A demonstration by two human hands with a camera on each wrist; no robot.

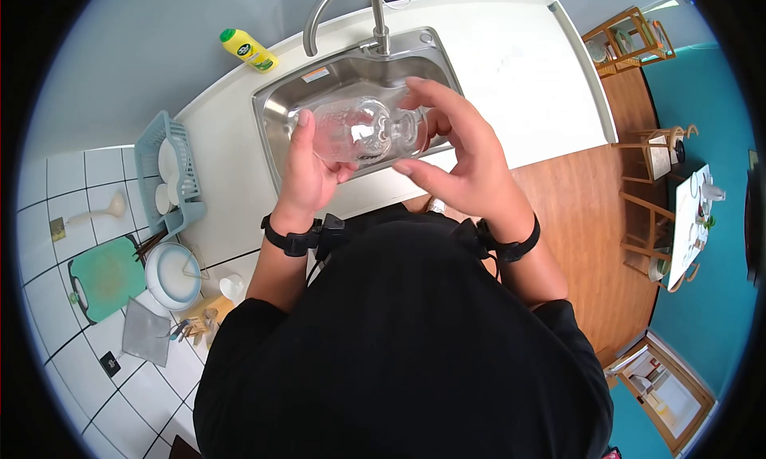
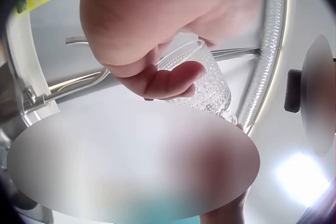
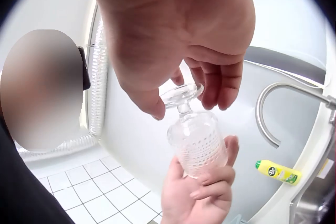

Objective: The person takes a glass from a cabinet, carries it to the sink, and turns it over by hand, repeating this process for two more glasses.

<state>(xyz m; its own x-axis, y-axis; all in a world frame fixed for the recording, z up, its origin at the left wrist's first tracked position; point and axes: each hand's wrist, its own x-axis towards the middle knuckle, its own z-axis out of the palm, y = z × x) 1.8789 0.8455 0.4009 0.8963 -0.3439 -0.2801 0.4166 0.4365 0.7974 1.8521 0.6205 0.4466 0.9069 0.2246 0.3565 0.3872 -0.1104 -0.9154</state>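
Note:
A clear stemmed glass goblet [image 1: 349, 133] with a bumpy textured bowl lies sideways in the air over the steel sink [image 1: 271, 116]. My left hand [image 1: 305, 172] grips its bowl near the rim, thumb on one side and fingers curled underneath. At the other end, my right hand [image 1: 471, 152] has its thumb and fingers curved about the round foot, with the index finger reaching out past it in the head view. In the right wrist view the goblet [image 3: 199, 142] hangs foot up between both hands. The left wrist view shows the textured bowl [image 2: 212, 87] beyond the curled left fingers.
A curved faucet [image 1: 381, 36] rises behind the sink. Next to it stands a yellow cleaner bottle [image 1: 249, 50] with a green cap. Left of the counter [image 1: 231, 124] are a blue dish rack [image 1: 191, 211] with white dishes, a green cutting board [image 1: 108, 275] and stacked plates.

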